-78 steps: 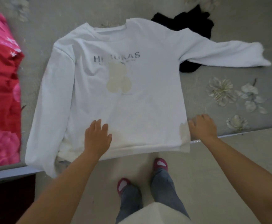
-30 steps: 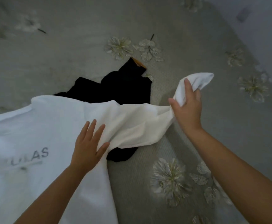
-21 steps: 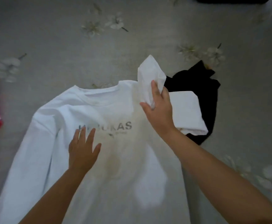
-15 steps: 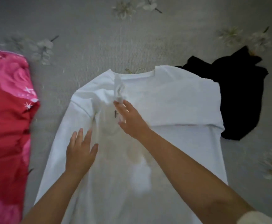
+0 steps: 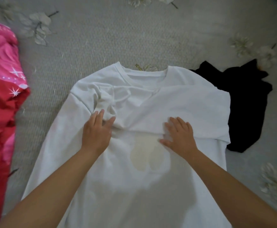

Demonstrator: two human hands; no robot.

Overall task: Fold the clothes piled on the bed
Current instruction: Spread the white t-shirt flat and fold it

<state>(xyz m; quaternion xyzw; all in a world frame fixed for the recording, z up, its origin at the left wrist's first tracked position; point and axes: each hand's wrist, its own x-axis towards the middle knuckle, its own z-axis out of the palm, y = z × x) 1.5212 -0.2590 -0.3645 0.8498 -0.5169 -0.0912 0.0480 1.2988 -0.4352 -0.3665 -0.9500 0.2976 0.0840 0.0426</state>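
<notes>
The white sweatshirt lies front-up mid-bed, its right sleeve folded across the chest. Both hands lie flat, gripping nothing: left hand pinning the cuff, right hand smoothing the fold. A black garment sits at three o'clock.

Bare bedcover beyond white sweatshirt

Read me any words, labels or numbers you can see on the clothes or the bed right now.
None can be read.
White sweatshirt: its folded sleeve lies across the chest; only a pale, wordless print shows.
Black garment: no text visible.
Pink and red fabric: white star shapes only.
</notes>
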